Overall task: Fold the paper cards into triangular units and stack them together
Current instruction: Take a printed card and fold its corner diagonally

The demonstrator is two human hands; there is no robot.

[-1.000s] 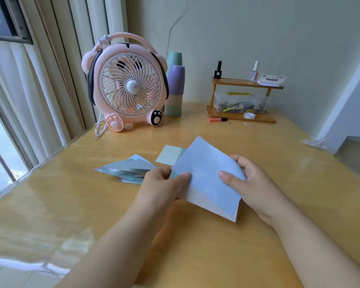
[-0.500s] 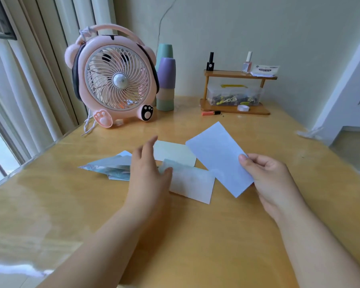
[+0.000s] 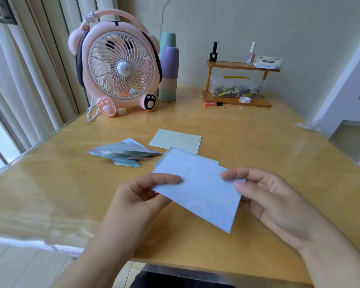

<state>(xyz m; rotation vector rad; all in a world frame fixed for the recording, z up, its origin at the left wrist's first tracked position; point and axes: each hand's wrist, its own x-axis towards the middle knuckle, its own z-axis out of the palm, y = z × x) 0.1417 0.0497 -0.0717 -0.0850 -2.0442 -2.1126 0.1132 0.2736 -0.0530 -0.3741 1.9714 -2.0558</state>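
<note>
I am pinching the card [image 3: 197,189] by its short ends, left hand [image 3: 142,193] and right hand [image 3: 264,196] gripping it above the table's [image 3: 50,183] near edge, judging it light, thin, easily creased.

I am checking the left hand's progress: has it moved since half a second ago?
Yes. The left hand then lay near the folded units on the table; now it is nearer the person, away from them, pinching the blue card opposite the right hand.
</note>
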